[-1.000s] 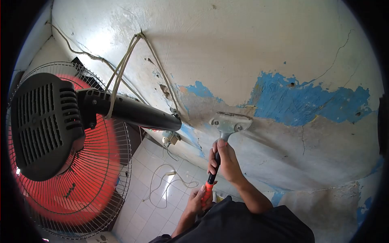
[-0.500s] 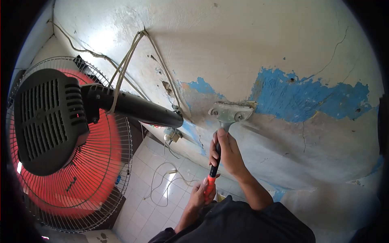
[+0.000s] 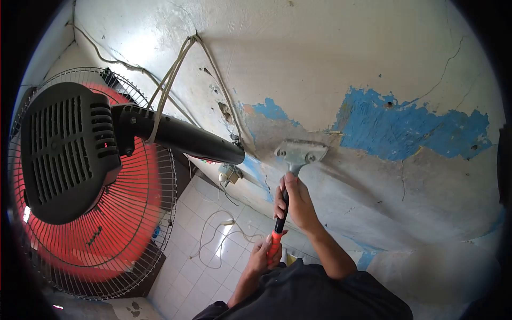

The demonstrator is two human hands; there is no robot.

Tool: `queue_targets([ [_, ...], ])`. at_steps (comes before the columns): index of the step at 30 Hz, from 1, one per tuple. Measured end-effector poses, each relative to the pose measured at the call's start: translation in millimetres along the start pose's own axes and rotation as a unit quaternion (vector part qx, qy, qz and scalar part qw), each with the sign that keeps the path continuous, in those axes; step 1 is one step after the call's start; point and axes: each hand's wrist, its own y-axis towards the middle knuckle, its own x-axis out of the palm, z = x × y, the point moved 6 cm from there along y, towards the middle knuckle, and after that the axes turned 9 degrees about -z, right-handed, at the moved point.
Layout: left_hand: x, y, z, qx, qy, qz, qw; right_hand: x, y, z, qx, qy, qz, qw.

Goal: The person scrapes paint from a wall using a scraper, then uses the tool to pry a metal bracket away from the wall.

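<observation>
A scraper (image 3: 301, 153) with a wide metal head and a black and red handle lies over the bare grey part of the wall (image 3: 320, 69). Fingers of my right hand (image 3: 296, 201) wrap round the black upper handle, just below the head. Lower down, my left hand (image 3: 262, 255) grips the red end of the handle. Right of the scraper head is a patch of exposed blue paint (image 3: 400, 128) with ragged edges; a smaller blue patch (image 3: 271, 110) shows above and to its left. Whether the blade touches the wall I cannot tell.
A wall fan (image 3: 69, 154) with a black motor housing and red blades fills the left side, its black arm (image 3: 197, 143) reaching towards the scraper. Cords (image 3: 173, 74) hang around that arm. Below are a tiled floor (image 3: 202, 266) and a loose cable (image 3: 200, 242).
The scraper head has moved slightly down and left, away from the left edge of the large blue patch. Both hands keep their hold on the handle. The view has shifted slightly.
</observation>
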Motion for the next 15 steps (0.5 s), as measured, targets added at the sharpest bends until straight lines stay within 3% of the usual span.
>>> queue_targets([
  [5,1.7,12.4,26.2,0.013,0.054,-0.021,0.998,9.6,11.8,-30.3,-0.036,-0.023,-0.011,0.999],
  [11,-21.9,8.1,16.3,-0.005,0.057,-0.012,0.998,4.5,11.8,7.4,-0.03,0.003,-0.007,1.0],
  [15,-28.9,16.8,28.7,-0.008,0.059,-0.028,0.998,8.5,21.1,-7.8,-0.064,0.001,-0.022,0.998],
])
